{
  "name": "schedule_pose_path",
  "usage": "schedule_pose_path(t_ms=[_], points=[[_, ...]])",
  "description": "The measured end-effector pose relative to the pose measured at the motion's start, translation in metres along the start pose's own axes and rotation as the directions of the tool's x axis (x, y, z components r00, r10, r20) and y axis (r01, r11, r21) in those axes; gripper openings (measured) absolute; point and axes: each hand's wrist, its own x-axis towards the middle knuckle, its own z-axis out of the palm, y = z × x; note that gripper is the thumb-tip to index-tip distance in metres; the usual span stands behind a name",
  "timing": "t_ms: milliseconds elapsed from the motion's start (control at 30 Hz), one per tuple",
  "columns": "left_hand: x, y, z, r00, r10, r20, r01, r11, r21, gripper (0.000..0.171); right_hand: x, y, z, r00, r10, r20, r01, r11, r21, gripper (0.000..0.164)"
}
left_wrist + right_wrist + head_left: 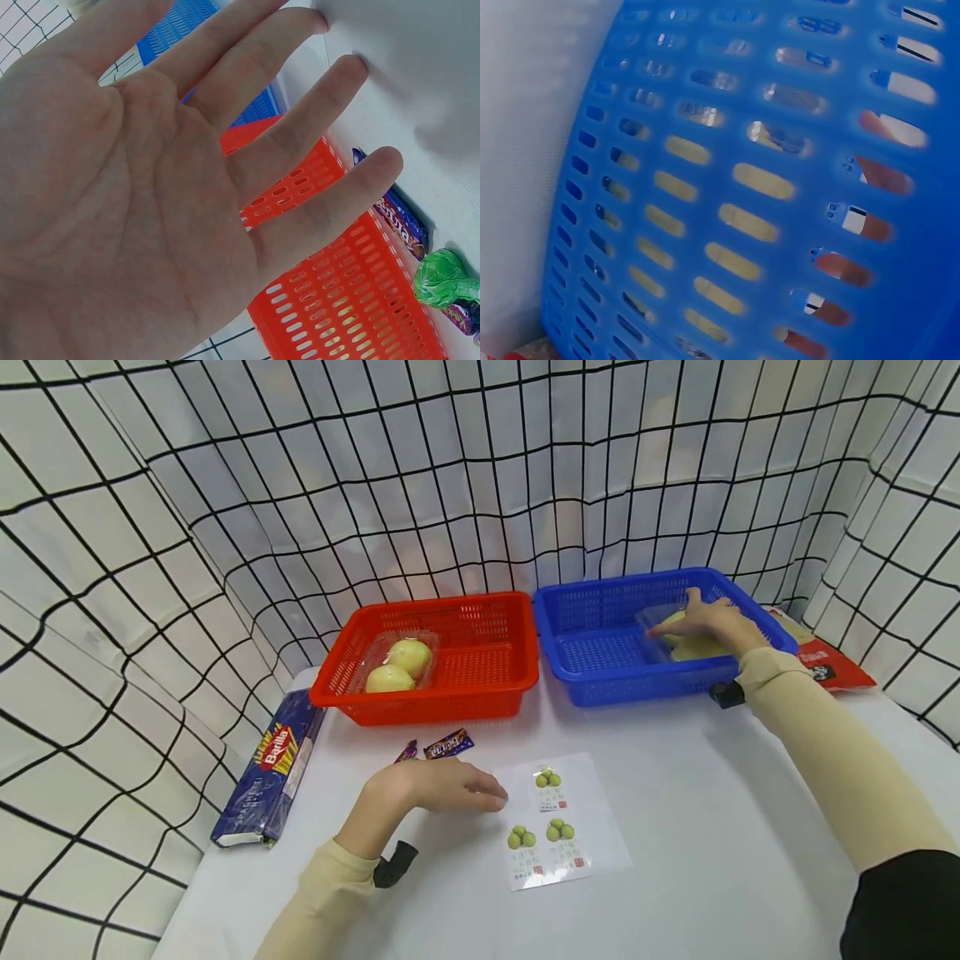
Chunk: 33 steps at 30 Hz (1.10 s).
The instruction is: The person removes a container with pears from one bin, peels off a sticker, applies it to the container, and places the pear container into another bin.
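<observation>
Right hand (705, 617), thumb and fingers spread apart, contact unclear from where I stand, over one clear plastic pack of round yellow-green fruit (697, 649) inside a blue perforated plastic basket (600, 682): probably fairly weighty, slick and flexible outside, firm but bruisable within, best held by opposite sides. Left hand (442, 783), fingers loosely apart, nothing held, over a smooth white tabletop (705, 827) beside a glossy sheet of fruit labels (558, 829). Beyond: red perforated plastic basket (423, 710), navy cardboard Barilla box (262, 777), black mesh enclosure (551, 444).
</observation>
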Motion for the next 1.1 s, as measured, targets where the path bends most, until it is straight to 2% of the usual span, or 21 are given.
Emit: schedule_pose_path(t_ms=[200, 467, 600, 700, 800, 867, 900, 933, 1000, 1033, 1067, 1100], points=[[0.002, 0.004, -0.002, 1.000, 0.020, -0.013, -0.020, 1.000, 0.002, 0.038, 0.000, 0.004, 0.003, 0.999, -0.001, -0.034, 0.001, 1.000, 0.001, 0.119], [0.006, -0.001, -0.006, 0.992, 0.079, -0.094, -0.078, 0.997, 0.025, 0.036, 0.006, 0.007, 0.013, 0.997, 0.038, -0.060, -0.040, 0.999, -0.023, 0.117], [-0.003, -0.012, -0.016, 0.977, 0.116, -0.178, -0.117, 0.993, 0.006, 0.033, 0.008, 0.003, 0.015, 0.996, 0.056, -0.071, -0.058, 0.998, -0.036, 0.116], [-0.016, -0.028, -0.030, 0.951, 0.125, -0.283, -0.138, 0.990, -0.025, 0.032, 0.008, 0.002, 0.015, 0.995, 0.061, -0.072, -0.064, 0.997, -0.037, 0.115], [-0.031, -0.051, -0.046, 0.901, 0.107, -0.420, -0.134, 0.990, -0.034, 0.033, 0.008, 0.001, 0.016, 0.995, 0.062, -0.080, -0.065, 0.997, -0.040, 0.114], [-0.041, -0.068, -0.057, 0.853, 0.085, -0.515, -0.119, 0.992, -0.033, 0.038, 0.008, 0.000, 0.016, 0.995, 0.064, -0.078, -0.067, 0.997, -0.040, 0.114], [-0.045, -0.078, -0.061, 0.821, 0.071, -0.566, -0.106, 0.994, -0.030, 0.044, 0.008, 0.000, 0.017, 0.995, 0.064, -0.076, -0.067, 0.997, -0.039, 0.114], [-0.048, -0.087, -0.065, 0.782, 0.052, -0.622, -0.082, 0.996, -0.019, 0.051, 0.007, 0.001, 0.017, 0.995, 0.062, -0.073, -0.065, 0.997, -0.038, 0.114], [-0.051, -0.106, -0.068, 0.692, -0.017, -0.722, -0.007, 1.000, -0.030, 0.068, 0.007, 0.001, 0.016, 0.996, 0.056, -0.074, -0.059, 0.998, -0.036, 0.114], [-0.050, -0.115, -0.068, 0.652, -0.064, -0.756, 0.032, 0.998, -0.057, 0.078, 0.006, 0.002, 0.016, 0.996, 0.051, -0.076, -0.054, 0.998, -0.037, 0.114], [-0.048, -0.124, -0.067, 0.620, -0.113, -0.777, 0.073, 0.994, -0.087, 0.087, 0.005, 0.003, 0.015, 0.996, 0.044, -0.076, -0.047, 0.998, -0.040, 0.115], [-0.045, -0.132, -0.066, 0.601, -0.161, -0.783, 0.105, 0.987, -0.122, 0.095, 0.004, 0.004, 0.015, 0.996, 0.037, -0.075, -0.040, 0.998, -0.042, 0.115]])
